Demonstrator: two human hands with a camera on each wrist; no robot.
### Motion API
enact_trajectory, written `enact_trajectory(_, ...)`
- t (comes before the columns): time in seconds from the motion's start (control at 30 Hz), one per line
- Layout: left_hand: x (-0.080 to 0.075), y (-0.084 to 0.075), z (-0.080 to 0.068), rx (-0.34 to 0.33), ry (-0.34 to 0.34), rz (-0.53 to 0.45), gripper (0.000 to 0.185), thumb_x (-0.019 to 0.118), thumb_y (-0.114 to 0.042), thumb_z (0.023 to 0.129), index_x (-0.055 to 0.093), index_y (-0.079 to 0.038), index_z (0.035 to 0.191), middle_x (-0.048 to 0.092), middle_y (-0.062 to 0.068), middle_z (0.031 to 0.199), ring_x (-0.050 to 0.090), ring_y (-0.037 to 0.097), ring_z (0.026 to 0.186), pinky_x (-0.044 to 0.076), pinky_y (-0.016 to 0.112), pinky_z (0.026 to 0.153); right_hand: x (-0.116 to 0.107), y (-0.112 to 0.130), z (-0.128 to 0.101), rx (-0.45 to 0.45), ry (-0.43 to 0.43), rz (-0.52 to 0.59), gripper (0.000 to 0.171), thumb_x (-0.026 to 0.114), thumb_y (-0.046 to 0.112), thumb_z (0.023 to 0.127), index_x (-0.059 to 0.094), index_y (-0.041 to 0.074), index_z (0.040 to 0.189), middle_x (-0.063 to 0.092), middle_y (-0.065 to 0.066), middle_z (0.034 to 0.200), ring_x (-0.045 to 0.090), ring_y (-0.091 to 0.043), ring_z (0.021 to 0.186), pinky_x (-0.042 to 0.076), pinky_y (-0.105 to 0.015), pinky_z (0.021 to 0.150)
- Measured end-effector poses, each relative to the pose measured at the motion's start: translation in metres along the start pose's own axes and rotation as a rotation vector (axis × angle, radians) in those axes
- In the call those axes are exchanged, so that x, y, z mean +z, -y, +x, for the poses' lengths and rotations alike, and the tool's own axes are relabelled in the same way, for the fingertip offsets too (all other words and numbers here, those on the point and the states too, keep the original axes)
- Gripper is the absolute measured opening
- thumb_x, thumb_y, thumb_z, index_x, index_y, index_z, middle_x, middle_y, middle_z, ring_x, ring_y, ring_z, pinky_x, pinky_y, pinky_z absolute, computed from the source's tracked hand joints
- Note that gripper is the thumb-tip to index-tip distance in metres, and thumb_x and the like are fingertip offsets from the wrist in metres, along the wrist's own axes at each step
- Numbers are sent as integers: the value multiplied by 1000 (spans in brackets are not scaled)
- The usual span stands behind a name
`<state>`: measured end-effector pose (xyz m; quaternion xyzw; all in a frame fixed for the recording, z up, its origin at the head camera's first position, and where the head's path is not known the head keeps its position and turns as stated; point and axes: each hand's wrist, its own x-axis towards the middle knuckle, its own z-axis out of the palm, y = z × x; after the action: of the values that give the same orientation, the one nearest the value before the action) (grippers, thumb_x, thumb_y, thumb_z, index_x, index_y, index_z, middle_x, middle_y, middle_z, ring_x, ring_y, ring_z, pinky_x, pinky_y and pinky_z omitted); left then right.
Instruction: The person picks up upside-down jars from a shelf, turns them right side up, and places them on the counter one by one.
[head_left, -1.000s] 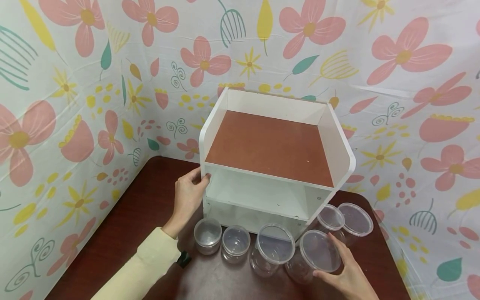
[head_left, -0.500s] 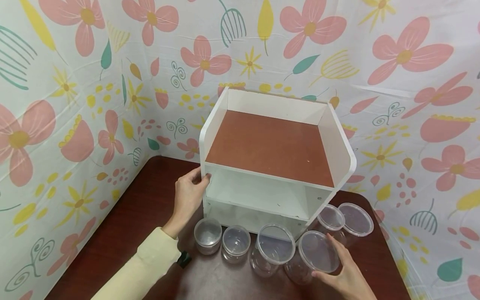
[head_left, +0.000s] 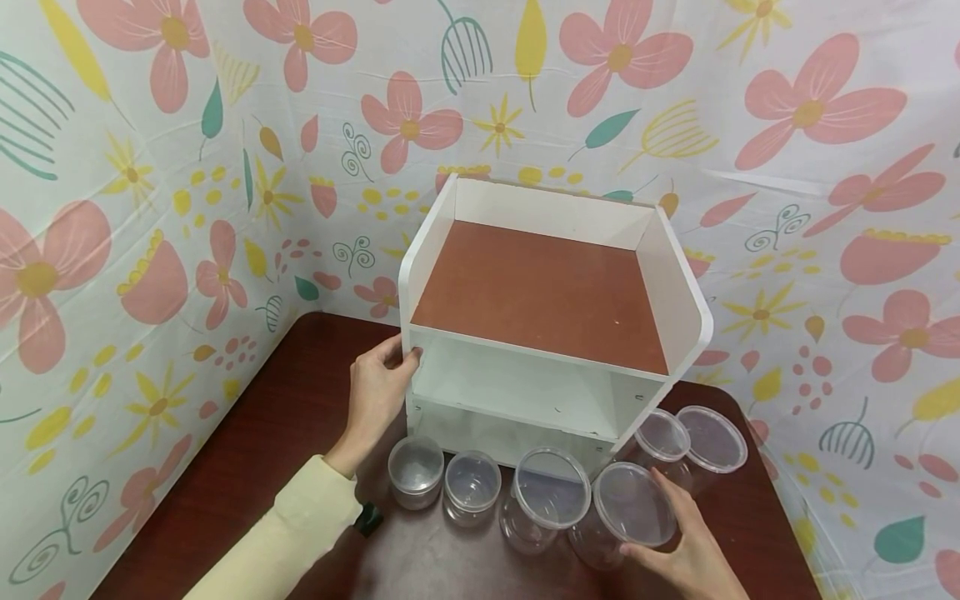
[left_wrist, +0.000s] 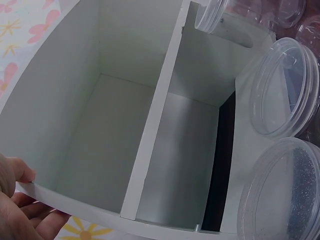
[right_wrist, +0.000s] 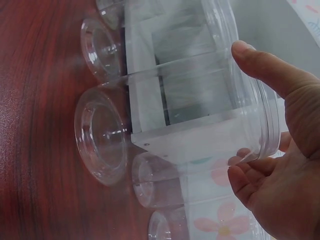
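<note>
My left hand [head_left: 378,387] grips the left side panel of a small white shelf unit [head_left: 517,392] with a brown top. In the left wrist view, its thumb and fingers lie on either side of the panel edge. My right hand [head_left: 690,542] holds a tall clear plastic jar [head_left: 634,504] by its lidded top. The right wrist view shows that jar [right_wrist: 185,95] upright on the table, thumb on one side of the lid and fingers on the other. Left of it, in front of the shelf, stand another tall jar [head_left: 551,487] and two shorter jars [head_left: 472,483], [head_left: 416,471].
Two more lidded jars [head_left: 663,435], [head_left: 711,437] stand right of the shelf unit, close to the held jar. The dark red wooden table [head_left: 247,467] meets a flowered cloth backdrop [head_left: 225,167] behind and at both sides. A small dark object [head_left: 368,518] shows by the left sleeve.
My right hand and the jar in it have shifted very slightly left, towards the neighbouring tall jar. The left hand and the shelf unit have stayed in place.
</note>
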<state>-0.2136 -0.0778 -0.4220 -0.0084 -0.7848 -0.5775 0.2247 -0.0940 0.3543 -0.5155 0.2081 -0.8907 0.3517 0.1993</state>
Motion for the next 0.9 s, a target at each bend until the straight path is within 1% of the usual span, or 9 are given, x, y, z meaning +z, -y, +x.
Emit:
enact_trajectory(0.1, 0, 0, 0, 2, 0, 0, 32, 74, -12, 95, 74, -5, 126, 75, 13, 115, 74, 26, 102, 60, 49, 85, 1, 0, 0, -7, -2, -5, 121, 101, 6, 45, 44, -5, 151, 49, -11, 137, 32, 13, 129, 24, -2, 101)
enact_trajectory(0.3, -1, 0, 0, -6, -3, 9, 32, 74, -12, 95, 74, -5, 126, 76, 13, 113, 75, 25, 99, 61, 48, 83, 2, 0, 1, -16, -6, -24, 121, 101, 10, 45, 44, -6, 151, 49, -12, 137, 30, 12, 130, 22, -2, 101)
enact_trajectory(0.47, -3, 1, 0, -12, -7, 4, 32, 75, -13, 95, 74, -5, 126, 76, 12, 112, 74, 25, 97, 60, 46, 82, 2, 2, 1, -7, -7, -11, 123, 102, 10, 45, 43, -4, 152, 47, -4, 142, 31, 12, 131, 23, -3, 102)
enact_trajectory(0.57, -5, 3, -1, -13, -1, -7, 33, 76, -13, 95, 73, -5, 127, 76, 12, 113, 74, 25, 98, 61, 47, 83, 0, 4, 0, 37, -4, -11, 120, 102, 9, 47, 44, -6, 151, 48, -10, 140, 31, 14, 130, 23, -2, 100)
enact_trajectory(0.63, -8, 4, -2, -9, 7, -8, 35, 76, -15, 95, 72, -5, 129, 75, 12, 116, 74, 26, 101, 60, 47, 85, -2, 5, 0, 100, 4, -23, 113, 101, 10, 52, 45, -5, 150, 50, -16, 138, 30, 17, 128, 21, -1, 98)
enact_trajectory(0.67, -9, 5, -3, -9, 13, -8, 36, 76, -15, 96, 72, -4, 130, 75, 13, 117, 73, 27, 102, 60, 48, 87, -3, 6, 0, 127, -5, -33, 107, 100, 9, 56, 46, -5, 148, 51, -17, 135, 31, 17, 125, 22, 0, 96)
enact_trajectory(0.77, -11, 6, -6, -3, 37, -15, 39, 74, -18, 97, 68, -4, 134, 73, 14, 121, 72, 27, 108, 59, 46, 90, -10, 6, -1, 190, -58, -45, 82, 91, 2, 71, 52, -5, 142, 55, -1, 128, 41, 14, 112, 30, -2, 92)
enact_trajectory(0.83, -14, 6, -9, 9, 55, -2, 41, 72, -20, 99, 66, -4, 137, 71, 14, 125, 71, 27, 112, 57, 45, 93, -15, 7, -2, 211, -117, -38, 64, 83, -4, 79, 57, -5, 138, 56, 9, 122, 47, 9, 102, 36, -4, 86)
enact_trajectory(0.9, -18, 5, -12, 29, 77, 16, 43, 70, -20, 100, 63, -5, 140, 68, 13, 129, 68, 29, 116, 56, 44, 97, -21, 8, -1, 221, -168, -30, 51, 75, -8, 86, 60, -5, 135, 55, 19, 120, 51, 7, 97, 39, -4, 81)
